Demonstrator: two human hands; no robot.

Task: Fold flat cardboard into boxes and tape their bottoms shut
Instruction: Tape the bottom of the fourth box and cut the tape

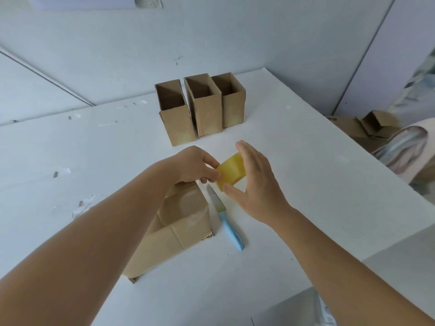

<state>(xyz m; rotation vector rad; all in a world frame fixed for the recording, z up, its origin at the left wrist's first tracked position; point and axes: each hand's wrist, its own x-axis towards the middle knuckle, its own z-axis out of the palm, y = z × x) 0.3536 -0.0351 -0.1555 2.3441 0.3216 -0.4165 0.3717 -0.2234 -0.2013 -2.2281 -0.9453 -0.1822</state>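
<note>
Upturned cardboard box under left hand, fingers pinching tape end; right hand gripping yellow tape roll; knife beside box.

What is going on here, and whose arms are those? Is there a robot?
No robot here. A person wears a camera on their head, so you see their own arms from above. The right hand holds a roll of yellow tape, and the left hand pinches its loose end. Under the left arm a cardboard box lies on the white table. Beside it lies a knife with a blue handle. Further back, three open boxes stand upright in a row. More cardboard lies off the table on the right.
</note>
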